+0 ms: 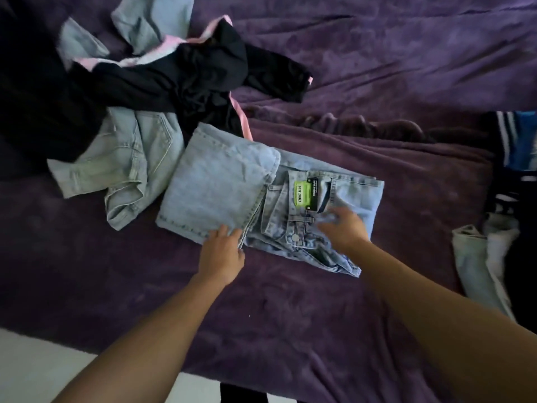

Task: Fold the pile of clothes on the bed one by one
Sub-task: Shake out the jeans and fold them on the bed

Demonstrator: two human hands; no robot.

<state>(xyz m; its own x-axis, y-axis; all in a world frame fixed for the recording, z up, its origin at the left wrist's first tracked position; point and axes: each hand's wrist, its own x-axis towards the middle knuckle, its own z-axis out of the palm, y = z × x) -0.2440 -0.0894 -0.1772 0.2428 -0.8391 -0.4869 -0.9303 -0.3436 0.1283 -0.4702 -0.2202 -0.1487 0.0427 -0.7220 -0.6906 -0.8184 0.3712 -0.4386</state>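
One pair of light-blue jeans (220, 181) folded on a purple bed (377, 68), left hand (223, 251) flat on the leg hem, right hand (344, 228) spread over the waistband, blurred

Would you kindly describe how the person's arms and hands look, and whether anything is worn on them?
Both arms are bare as far as the picture shows: no sleeve on the left forearm or the right forearm. The left hand shows no glove, ring or watch. The right hand is gloveless too, but motion blur hides small details on its fingers.
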